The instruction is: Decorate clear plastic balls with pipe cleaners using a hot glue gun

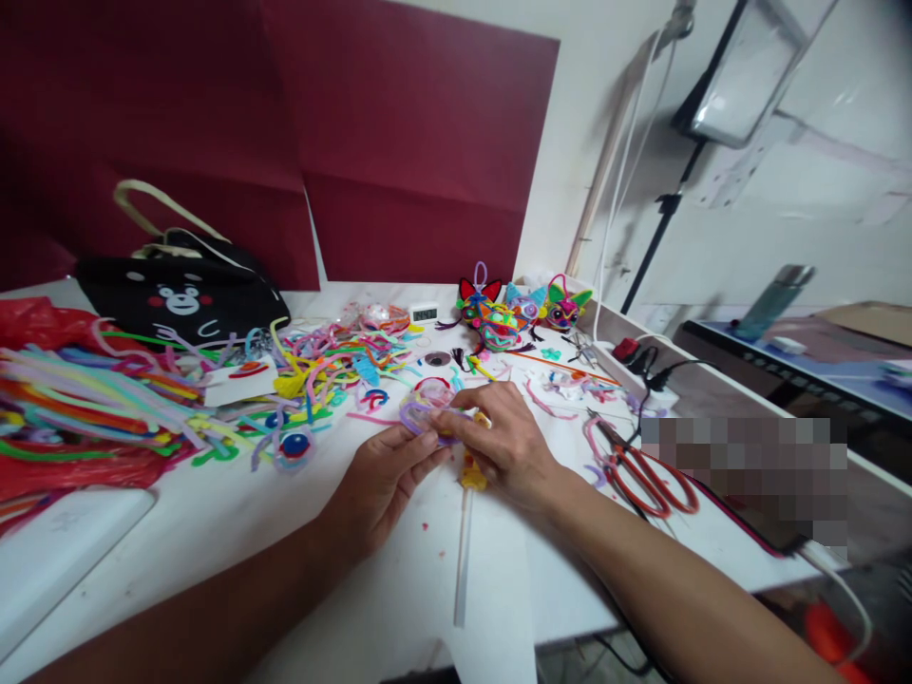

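My left hand (381,480) and my right hand (503,439) meet over the middle of the white table (235,532). Both pinch a small purple pipe-cleaner loop (422,418) held between the fingertips. Under my right hand lies a yellow piece on a white stick (463,560) that points toward the front edge. Just beyond the loop sits a small pink ring-shaped craft piece (433,389).
Loose coloured pipe cleaners (85,399) cover the left side, with a black bear-face bag (181,299) behind. Finished pipe-cleaner figures (523,309) stand at the back. Red-handled scissors (645,475) and cables lie to the right. A white box (57,551) sits at front left.
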The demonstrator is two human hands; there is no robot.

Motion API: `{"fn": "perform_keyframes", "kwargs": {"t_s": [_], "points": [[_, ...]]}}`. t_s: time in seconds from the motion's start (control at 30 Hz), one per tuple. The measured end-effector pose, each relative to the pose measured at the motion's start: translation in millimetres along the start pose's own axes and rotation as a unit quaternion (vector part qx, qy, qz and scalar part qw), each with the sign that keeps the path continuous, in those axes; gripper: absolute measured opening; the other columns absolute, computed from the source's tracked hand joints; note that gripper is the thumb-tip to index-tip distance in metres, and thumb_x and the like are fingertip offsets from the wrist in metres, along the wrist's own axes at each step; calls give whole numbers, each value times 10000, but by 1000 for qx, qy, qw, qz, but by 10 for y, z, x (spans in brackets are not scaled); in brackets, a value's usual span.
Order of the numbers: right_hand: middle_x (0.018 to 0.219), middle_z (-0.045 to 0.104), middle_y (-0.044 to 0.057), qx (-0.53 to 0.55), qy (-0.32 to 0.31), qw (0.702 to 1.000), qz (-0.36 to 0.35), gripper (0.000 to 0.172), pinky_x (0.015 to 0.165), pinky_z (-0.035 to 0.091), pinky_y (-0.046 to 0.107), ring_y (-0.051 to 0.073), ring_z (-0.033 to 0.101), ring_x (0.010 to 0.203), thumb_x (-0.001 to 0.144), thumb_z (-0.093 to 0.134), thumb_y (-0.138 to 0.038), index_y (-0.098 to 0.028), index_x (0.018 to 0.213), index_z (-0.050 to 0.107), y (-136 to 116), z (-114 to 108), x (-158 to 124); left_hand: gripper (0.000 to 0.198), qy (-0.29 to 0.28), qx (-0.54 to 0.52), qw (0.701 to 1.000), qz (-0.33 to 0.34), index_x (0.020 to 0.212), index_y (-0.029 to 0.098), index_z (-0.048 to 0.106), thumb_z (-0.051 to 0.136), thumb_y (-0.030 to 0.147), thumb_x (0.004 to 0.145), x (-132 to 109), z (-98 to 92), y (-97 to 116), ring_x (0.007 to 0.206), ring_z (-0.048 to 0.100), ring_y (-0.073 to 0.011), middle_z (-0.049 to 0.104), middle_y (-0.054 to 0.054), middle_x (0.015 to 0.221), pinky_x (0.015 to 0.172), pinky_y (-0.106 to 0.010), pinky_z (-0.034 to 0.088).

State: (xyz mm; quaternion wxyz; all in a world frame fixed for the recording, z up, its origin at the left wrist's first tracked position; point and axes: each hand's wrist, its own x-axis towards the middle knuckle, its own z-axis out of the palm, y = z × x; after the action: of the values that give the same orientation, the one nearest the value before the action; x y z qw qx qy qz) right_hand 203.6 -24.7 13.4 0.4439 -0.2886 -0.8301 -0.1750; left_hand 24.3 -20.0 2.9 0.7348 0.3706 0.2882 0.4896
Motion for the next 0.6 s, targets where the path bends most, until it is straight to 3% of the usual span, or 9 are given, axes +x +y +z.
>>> {"fn": "perform_keyframes", "kwargs": {"t_s": [0.6], "points": [[943, 606, 101, 25, -2, 999, 37, 287, 735, 415, 374, 220, 530, 850, 963, 441, -149, -171, 1149, 658, -62, 39, -1, 205, 19, 10, 1000, 3, 835, 144, 782, 864, 192, 652, 4, 13, -9, 900, 677, -160, 758, -57, 927, 865, -258, 570]]}}
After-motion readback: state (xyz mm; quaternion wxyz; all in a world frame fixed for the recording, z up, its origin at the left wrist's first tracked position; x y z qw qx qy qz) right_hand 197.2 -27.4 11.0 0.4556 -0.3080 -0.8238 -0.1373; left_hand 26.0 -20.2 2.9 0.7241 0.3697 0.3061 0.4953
